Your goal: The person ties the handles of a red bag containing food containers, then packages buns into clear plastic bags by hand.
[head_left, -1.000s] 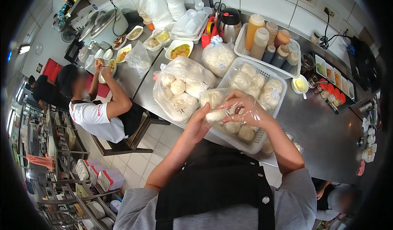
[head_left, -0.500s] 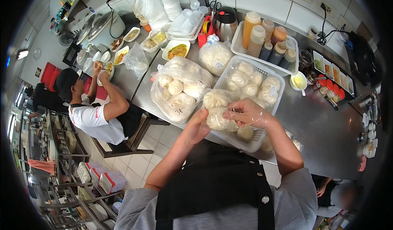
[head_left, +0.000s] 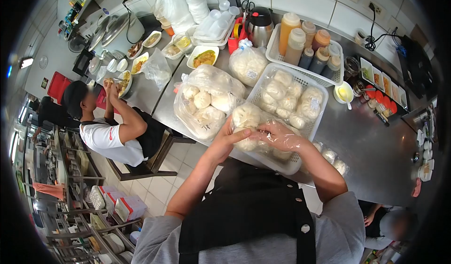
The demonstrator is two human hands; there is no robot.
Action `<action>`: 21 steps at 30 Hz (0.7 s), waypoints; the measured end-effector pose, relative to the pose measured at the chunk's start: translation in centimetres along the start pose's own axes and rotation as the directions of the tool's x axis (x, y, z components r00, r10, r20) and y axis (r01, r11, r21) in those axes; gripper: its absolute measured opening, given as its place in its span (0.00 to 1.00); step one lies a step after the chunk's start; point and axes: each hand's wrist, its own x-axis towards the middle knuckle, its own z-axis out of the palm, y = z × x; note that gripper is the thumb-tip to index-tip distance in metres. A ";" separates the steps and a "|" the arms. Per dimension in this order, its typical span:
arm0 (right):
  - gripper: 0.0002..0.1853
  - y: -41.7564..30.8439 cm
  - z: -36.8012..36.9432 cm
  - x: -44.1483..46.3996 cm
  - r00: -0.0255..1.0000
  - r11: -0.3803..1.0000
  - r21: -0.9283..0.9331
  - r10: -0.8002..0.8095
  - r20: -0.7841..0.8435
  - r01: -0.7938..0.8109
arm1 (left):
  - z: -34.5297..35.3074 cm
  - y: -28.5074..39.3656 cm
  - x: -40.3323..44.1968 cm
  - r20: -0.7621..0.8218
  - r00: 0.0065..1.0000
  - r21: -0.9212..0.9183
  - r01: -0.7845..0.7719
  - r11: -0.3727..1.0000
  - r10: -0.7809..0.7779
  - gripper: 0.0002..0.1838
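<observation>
A clear plastic bag of steamed buns (head_left: 246, 115) is held up over the near end of a white basket (head_left: 322, 116). My left hand (head_left: 225, 139) grips the bag from its left side, thumb across the front. At the bag's right, my right hand (head_left: 278, 135) has its fingertips pinched on the plastic near my left thumb. Loose film lies over the right hand and wrist. More bagged buns (head_left: 287, 92) fill the basket. To the left rests a large clear bag of buns (head_left: 206, 102) with black handwriting on it.
Behind stands a tray of sauce bottles (head_left: 295, 43), beside a steel thermos (head_left: 260, 26) and a knotted bag (head_left: 247, 65). A bowl with yellow contents (head_left: 343, 93) is at right. At left, a co-worker (head_left: 112, 130) sits handling food by several dishes.
My hands have come together at the bag, with my left thumb now reaching across to the right fingertips. The co-worker's hands have lowered slightly.
</observation>
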 end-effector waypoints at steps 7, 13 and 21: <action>0.20 -1.5 -0.8 -0.1 0.994 0.987 0.122 0.100 0.047 -0.105 | 0.0 0.4 -0.5 0.057 0.998 0.103 -0.009 0.995 0.003 0.44; 0.14 -1.3 -1.6 0.5 0.978 0.931 0.356 0.146 -0.149 -0.085 | -0.4 -0.4 0.3 -0.016 0.999 -0.221 0.038 0.975 -0.042 0.42; 0.13 -0.2 -5.2 -1.3 0.877 0.804 0.586 0.206 -0.435 0.102 | -2.8 -0.5 0.9 -0.167 0.971 -0.527 -0.235 0.816 0.172 0.40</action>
